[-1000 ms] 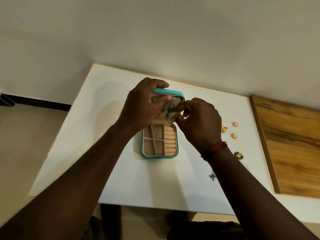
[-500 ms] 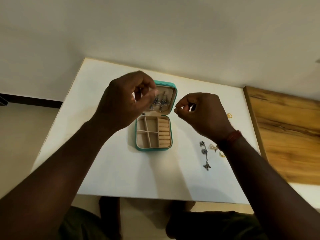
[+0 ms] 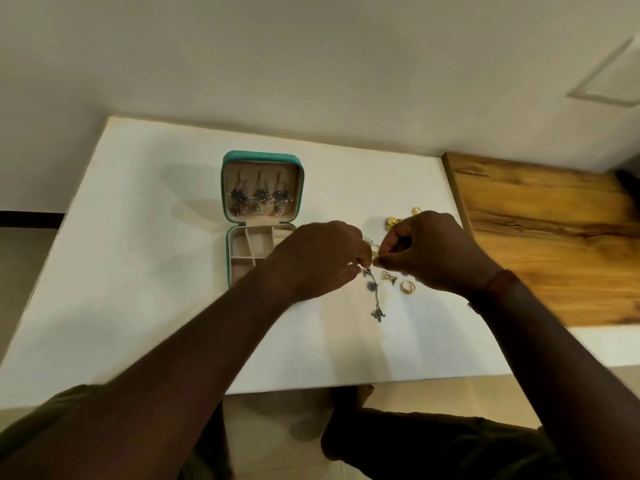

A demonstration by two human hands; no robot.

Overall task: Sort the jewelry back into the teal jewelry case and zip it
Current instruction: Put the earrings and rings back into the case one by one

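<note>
The teal jewelry case (image 3: 228, 258) lies open on the white table (image 3: 138, 271); three silver drop earrings (image 3: 259, 197) hang inside its lid, and my left forearm hides part of the tray. To its right my left hand (image 3: 322, 258) pinches the top end of a silver dangling earring (image 3: 374, 296), which trails toward me on the table. My right hand (image 3: 429, 251) is pinched shut right beside those fingertips; whether it touches the earring is hidden. A gold ring (image 3: 408, 287), a small gold piece (image 3: 388, 276) and more gold items (image 3: 393, 221) lie around my hands.
A wooden board (image 3: 547, 237) adjoins the table on the right. A pale wall runs behind the table. My legs show below the near edge.
Both hands left the case lid and moved right and toward me, to the loose jewelry. The left hand has pinched the silver earring on the table. The case now stands uncovered.
</note>
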